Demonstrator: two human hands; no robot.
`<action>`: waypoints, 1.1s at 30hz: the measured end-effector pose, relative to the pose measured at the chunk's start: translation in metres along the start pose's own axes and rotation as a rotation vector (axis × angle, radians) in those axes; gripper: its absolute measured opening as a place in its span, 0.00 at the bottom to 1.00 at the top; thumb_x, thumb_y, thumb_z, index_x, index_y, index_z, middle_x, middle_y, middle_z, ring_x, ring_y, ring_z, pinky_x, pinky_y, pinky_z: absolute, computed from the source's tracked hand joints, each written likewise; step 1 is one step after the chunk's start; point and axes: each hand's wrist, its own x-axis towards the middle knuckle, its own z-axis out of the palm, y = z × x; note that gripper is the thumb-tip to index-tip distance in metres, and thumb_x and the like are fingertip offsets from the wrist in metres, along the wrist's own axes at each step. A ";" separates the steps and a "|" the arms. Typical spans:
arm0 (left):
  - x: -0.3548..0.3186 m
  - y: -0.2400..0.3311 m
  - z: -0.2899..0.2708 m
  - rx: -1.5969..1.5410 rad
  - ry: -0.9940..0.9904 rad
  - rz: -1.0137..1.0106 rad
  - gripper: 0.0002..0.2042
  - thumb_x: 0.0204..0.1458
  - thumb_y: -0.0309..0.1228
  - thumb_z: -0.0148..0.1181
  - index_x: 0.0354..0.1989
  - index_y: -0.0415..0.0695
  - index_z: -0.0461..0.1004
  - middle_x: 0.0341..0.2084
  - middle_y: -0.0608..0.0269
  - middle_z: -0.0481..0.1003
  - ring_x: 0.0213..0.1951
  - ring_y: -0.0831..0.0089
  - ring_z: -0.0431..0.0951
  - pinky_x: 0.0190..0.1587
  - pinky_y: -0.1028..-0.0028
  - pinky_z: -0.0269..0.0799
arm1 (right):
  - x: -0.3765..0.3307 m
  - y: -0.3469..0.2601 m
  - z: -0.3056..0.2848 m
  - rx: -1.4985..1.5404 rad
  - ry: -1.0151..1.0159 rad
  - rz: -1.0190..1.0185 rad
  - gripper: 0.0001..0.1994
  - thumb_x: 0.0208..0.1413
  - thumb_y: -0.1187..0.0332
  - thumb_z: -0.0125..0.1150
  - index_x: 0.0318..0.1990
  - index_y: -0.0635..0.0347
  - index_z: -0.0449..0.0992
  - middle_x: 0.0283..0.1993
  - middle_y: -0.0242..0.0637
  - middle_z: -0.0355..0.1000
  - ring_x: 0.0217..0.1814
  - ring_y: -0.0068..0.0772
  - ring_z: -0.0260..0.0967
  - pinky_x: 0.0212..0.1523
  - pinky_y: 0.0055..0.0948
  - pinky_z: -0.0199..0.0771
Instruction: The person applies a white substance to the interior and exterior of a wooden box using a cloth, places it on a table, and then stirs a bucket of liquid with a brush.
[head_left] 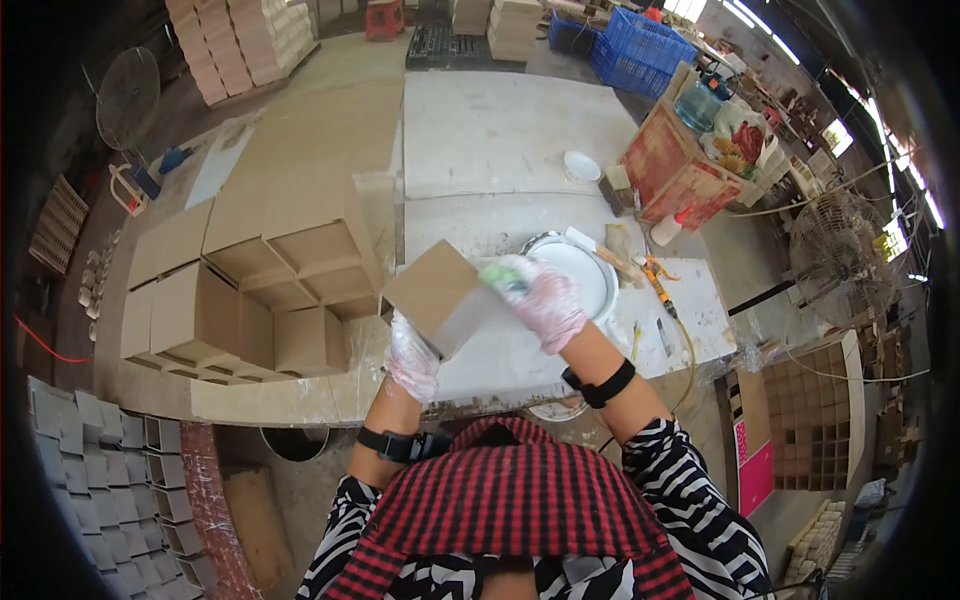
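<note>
In front of me a small brown box (432,287) is held tilted over the worktable (500,140); its right-hand face looks whitish grey. My left hand (412,362), in a whitish-stained glove, grips the box from below on its left side. My right hand (552,308), gloved and smeared with white, is closed on a green and white sponge-like pad (508,276), which is slightly blurred beside the box's upper right edge. Just beyond my right hand stands a round tub of white paint (592,283). A brush (606,256) lies across the tub's rim.
Several brown boxes (225,320) are stacked at the left of the table. Toward the right lie an orange-handled tool with a hose (660,285), a glue bottle (668,228) and a white bowl (581,166). Several grey boxes (105,490) stand lower left; a fan (845,260) stands right.
</note>
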 end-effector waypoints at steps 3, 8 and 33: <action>-0.002 0.006 -0.001 0.018 0.018 -0.090 0.23 0.59 0.46 0.37 0.53 0.43 0.63 0.50 0.56 0.68 0.50 0.64 0.69 0.52 0.65 0.68 | -0.002 -0.001 -0.020 0.190 0.052 0.039 0.14 0.49 0.59 0.58 0.44 0.48 0.73 0.38 0.36 0.72 0.38 0.38 0.71 0.40 0.33 0.71; 0.000 0.006 0.002 0.060 -0.069 -0.091 0.25 0.58 0.49 0.36 0.54 0.43 0.62 0.50 0.56 0.67 0.49 0.64 0.70 0.52 0.65 0.68 | -0.018 -0.014 -0.024 -0.065 -0.140 -0.420 0.13 0.46 0.61 0.61 0.42 0.42 0.74 0.33 0.36 0.71 0.34 0.38 0.71 0.34 0.32 0.73; -0.002 -0.010 -0.029 0.207 -0.093 -0.229 0.26 0.57 0.53 0.37 0.53 0.44 0.64 0.44 0.58 0.70 0.44 0.68 0.73 0.47 0.68 0.70 | -0.013 -0.066 0.002 -0.422 -0.482 -0.804 0.14 0.46 0.56 0.54 0.42 0.40 0.72 0.45 0.27 0.69 0.40 0.34 0.70 0.34 0.32 0.73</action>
